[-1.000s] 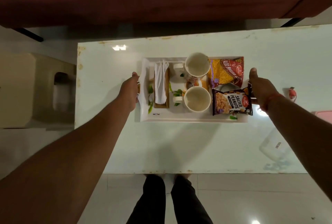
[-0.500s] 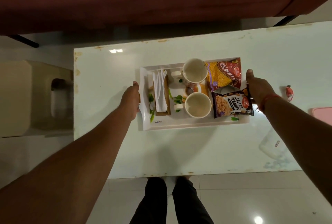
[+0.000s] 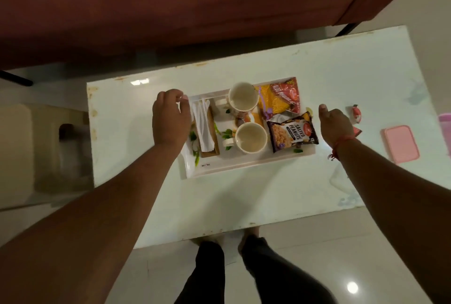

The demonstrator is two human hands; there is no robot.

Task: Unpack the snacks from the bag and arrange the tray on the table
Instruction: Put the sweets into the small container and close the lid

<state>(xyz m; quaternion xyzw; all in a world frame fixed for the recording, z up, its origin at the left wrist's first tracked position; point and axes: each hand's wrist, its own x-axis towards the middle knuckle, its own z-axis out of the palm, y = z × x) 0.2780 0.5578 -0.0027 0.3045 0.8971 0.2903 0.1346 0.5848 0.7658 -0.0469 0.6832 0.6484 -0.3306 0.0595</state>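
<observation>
White surface (image 3: 268, 196) carries the tray (image 3: 244, 166), centre. Tray holds two mugs (image 3: 251, 137), salted peanuts packet (image 3: 292, 133), yellow-red snack packet (image 3: 280, 98), napkins on a wooden holder (image 3: 206, 130). Left hand (image 3: 169, 116) over tray's left end, fingers curled, grasping nothing. Right hand (image 3: 334, 124) beside right end, loosely open, empty.

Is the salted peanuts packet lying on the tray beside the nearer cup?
Yes, the salted peanuts packet lies flat on the white tray, just right of the nearer cup.

White tray (image 3: 244, 166) flat on table (image 3: 268, 194); salted peanuts packet (image 3: 292, 133) and yellow-red snack packet (image 3: 280, 98) lie at its right end.
</observation>
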